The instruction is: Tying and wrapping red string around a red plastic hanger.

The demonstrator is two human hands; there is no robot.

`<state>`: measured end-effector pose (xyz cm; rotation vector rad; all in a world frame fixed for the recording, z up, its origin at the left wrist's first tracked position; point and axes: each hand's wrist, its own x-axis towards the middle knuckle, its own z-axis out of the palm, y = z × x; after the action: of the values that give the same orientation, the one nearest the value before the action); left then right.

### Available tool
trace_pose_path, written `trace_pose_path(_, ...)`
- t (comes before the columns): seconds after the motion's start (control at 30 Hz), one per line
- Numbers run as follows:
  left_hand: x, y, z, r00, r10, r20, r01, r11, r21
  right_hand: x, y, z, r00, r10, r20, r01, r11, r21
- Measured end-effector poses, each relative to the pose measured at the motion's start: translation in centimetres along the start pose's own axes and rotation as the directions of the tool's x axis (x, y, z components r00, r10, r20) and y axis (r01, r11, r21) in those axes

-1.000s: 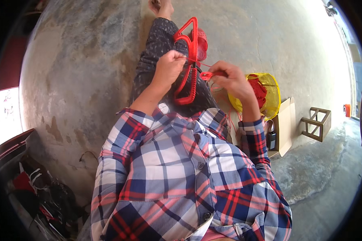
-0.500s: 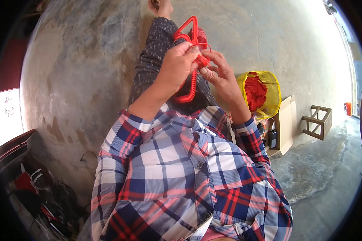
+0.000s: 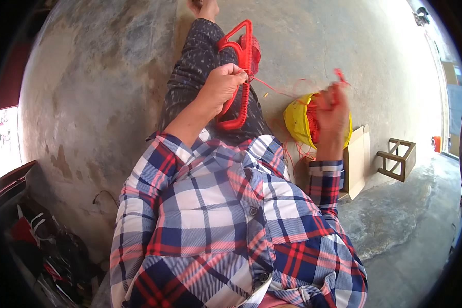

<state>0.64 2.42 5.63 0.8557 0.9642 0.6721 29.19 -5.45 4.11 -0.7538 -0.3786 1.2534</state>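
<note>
A red frame (image 3: 247, 43), its long side wrapped in red cord, lies over my legs in dark patterned trousers. My left hand (image 3: 222, 87) is closed at the frame's middle, pinching thin red cord (image 3: 269, 87) against it. That cord stretches rightward from the frame. My right hand (image 3: 332, 115) is raised over the yellow bucket (image 3: 297, 123), blurred by motion. Its fingers are closed on a small bundle of red cord (image 3: 340, 76) that sticks out above them. More red cord (image 3: 313, 122) fills the bucket, partly hidden by my right hand.
Loose red strands (image 3: 300, 152) trail below the bucket. An opened cardboard box (image 3: 358, 159) sits beside it, and a small wooden stool (image 3: 398, 159) stands farther right. On the concrete floor lies a tiny yellowish piece (image 3: 266, 95). Dark clutter (image 3: 61, 256) occupies the lower left.
My right hand has moved away from the frame to the right, taking the red cord bundle and drawing the cord out. My left hand stays at the frame. The bucket has shifted and tilted.
</note>
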Motion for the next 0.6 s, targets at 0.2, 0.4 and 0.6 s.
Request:
trace_pose_path(0.2, 0.1, -0.5, -0.5, 1.000, 0.001, 0.009, -0.001, 0.998, 0.055, -1.4, 10.0, 6.6, 0.887, 0.461, -0.032, -0.456, 0.861, -0.227)
trace_pose_path(0.4, 0.1, -0.8, -0.4, 0.999, 0.005, -0.046, -0.001, 0.996, 0.093, 0.0, 7.8, 6.7, 0.915, 0.399, -0.055, -0.397, 0.869, -0.295)
trace_pose_path(0.6, 0.6, -1.5, -0.2, 0.989, 0.016, -0.150, -0.004, 0.997, 0.078, 0.5, 1.6, 4.2, 0.982, 0.186, 0.017, -0.180, 0.968, -0.178)
